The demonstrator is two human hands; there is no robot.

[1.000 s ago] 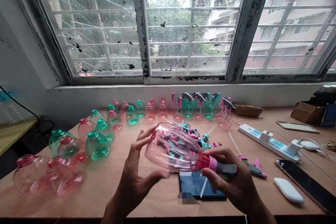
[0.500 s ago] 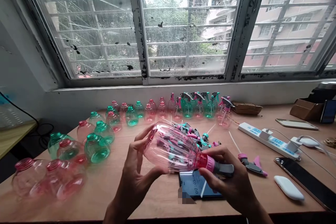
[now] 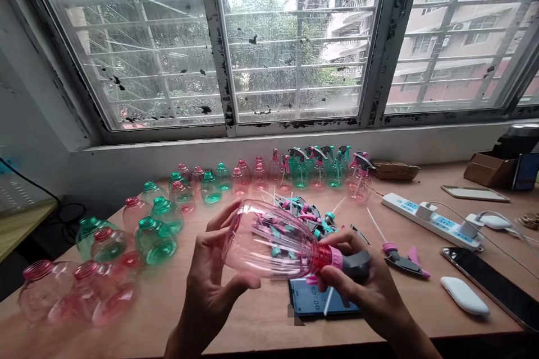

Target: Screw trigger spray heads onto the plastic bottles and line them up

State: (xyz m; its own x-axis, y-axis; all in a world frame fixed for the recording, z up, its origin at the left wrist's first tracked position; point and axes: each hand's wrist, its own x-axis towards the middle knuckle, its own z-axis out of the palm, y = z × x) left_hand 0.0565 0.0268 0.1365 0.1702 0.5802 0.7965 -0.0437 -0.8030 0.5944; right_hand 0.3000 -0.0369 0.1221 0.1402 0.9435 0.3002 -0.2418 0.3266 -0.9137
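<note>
A clear pink spray bottle (image 3: 269, 241) lies sideways in the air between my hands. My left hand (image 3: 214, 275) cups its base, thumb beneath and fingers behind. My right hand (image 3: 362, 286) grips the pink collar and grey spray head (image 3: 356, 265) at the neck. Behind the bottle is a pile of loose spray heads (image 3: 305, 210) in pink, green and grey, partly hidden by it. Below it, a phone (image 3: 303, 297) showing digits lies on the table, with a white tube (image 3: 329, 301) across it. One loose spray head (image 3: 406, 263) with its tube lies right of my right hand.
Open pink and green bottles (image 3: 158, 241) stand in rows on the left and back. Bottles with spray heads (image 3: 319, 171) line the wall. To the right lie a power strip (image 3: 429, 219) with cables, a dark phone (image 3: 488, 286), a white case (image 3: 465, 295) and a cardboard box (image 3: 490, 169).
The bottle has shifted slightly left, and its grey spray head has turned about the neck. My right fingers have changed position around the collar. My left hand still supports the base.
</note>
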